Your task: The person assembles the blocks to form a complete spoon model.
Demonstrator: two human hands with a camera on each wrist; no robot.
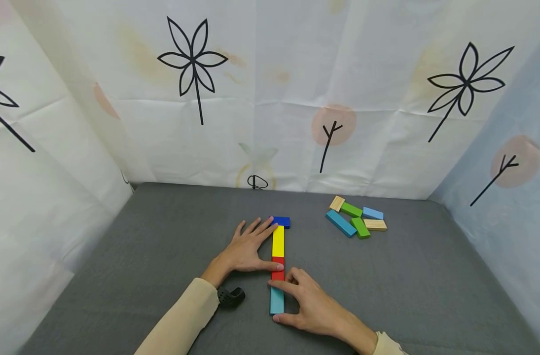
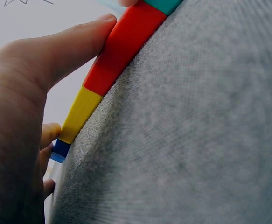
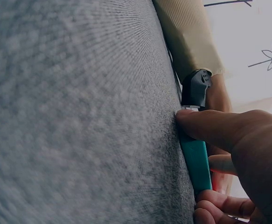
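On the grey cloth lies a row of flat blocks: a yellow block (image 1: 278, 241), a red block (image 1: 277, 261) and a teal block (image 1: 276, 301), end to end. A dark blue block (image 1: 282, 222) lies crosswise at the far end. My left hand (image 1: 245, 250) has its fingers spread, the thumb resting on the red block (image 2: 126, 46) and the index fingertip by the join of yellow and blue. With thumb at the near end and index finger at the far end, my right hand (image 1: 316, 305) pinches the teal block (image 3: 196, 161) lengthwise.
At the back right lies a loose group of several blocks, among them a long blue block (image 1: 341, 223), a green block (image 1: 360, 228) and a plain wooden block (image 1: 375, 225). A patterned white curtain (image 1: 278, 88) stands behind the grey surface (image 1: 176, 231).
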